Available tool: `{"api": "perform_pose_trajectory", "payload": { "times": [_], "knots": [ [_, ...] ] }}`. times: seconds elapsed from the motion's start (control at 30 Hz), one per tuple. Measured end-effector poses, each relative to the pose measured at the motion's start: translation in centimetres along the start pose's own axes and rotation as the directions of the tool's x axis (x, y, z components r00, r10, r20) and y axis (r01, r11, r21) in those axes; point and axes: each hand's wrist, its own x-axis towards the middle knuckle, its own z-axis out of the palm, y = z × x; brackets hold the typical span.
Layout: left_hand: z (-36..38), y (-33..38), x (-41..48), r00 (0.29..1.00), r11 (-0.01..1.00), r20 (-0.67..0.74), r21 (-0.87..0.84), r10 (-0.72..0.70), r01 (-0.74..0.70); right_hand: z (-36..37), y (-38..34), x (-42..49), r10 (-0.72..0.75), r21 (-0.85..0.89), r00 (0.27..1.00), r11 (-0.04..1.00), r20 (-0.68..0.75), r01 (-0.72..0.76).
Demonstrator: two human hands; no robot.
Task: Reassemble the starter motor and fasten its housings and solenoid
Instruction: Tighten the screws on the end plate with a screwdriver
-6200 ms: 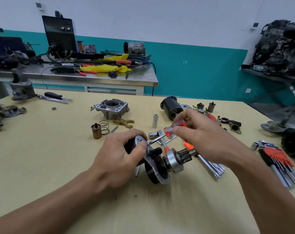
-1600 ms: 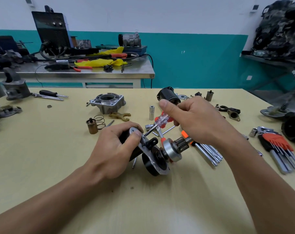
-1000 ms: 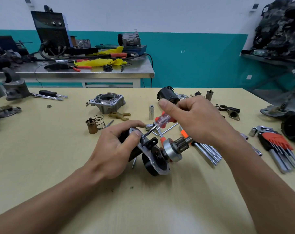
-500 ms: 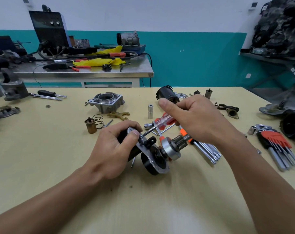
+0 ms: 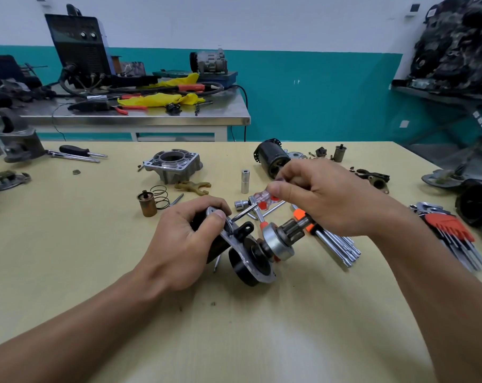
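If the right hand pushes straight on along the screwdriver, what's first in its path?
Likely the metal flange of the starter, where the screwdriver tip sits, beside the thumb of the left hand. Depth is hard to judge here.

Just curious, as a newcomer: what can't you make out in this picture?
Head view:
- screwdriver tip: too small, beside the thumb of the left hand.
- starter motor black body: mostly under the left hand.
- screwdriver handle end: inside the right hand.
- dark part, right edge: cut off by frame.

Two hands show, left hand (image 5: 184, 244) and right hand (image 5: 331, 200), plus one screwdriver (image 5: 259, 199), one starter motor (image 5: 250, 262) and, at eleven o'clock, one housing (image 5: 173, 167) and one spring (image 5: 160, 196).
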Motion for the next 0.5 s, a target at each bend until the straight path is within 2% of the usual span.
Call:
{"api": "perform_pose_trajectory", "payload": {
  "times": [0.1, 0.17, 0.23, 0.3, 0.4, 0.5],
  "knots": [
    [-0.1, 0.1, 0.1, 1.0, 1.0, 0.023, -0.001, 0.018, -0.018, -0.6, -0.5, 0.4, -0.061, -0.075, 0.997, 0.995, 0.039, 0.064],
    [-0.1, 0.3, 0.2, 0.999, 0.999, 0.047, -0.034, 0.027, -0.025, -1.5, -1.1, 0.7, -0.116, -0.173, 0.98, 0.974, 0.16, 0.144],
    [-0.2, 0.3, 0.4, 0.997, 0.999, 0.062, -0.033, 0.039, -0.037, -1.9, -1.8, 1.0, -0.12, -0.332, 0.94, 0.915, 0.32, 0.23],
    [-0.2, 0.3, 0.5, 0.997, 0.998, 0.064, 0.009, 0.054, -0.055, -2.2, -2.3, 1.4, -0.128, -0.46, 0.905, 0.827, 0.405, 0.323],
    [-0.5, 0.3, 0.3, 0.994, 0.993, 0.045, 0.058, 0.102, -0.104, -2.3, -3.1, 2.0, -0.192, -0.524, 0.885, 0.745, 0.424, 0.413],
    [-1.0, 0.4, 0.0, 0.985, 0.981, 0.009, 0.088, 0.171, -0.171, -2.2, -3.7, 2.4, -0.256, -0.468, 0.874, 0.763, 0.414, 0.445]
  ]
}}
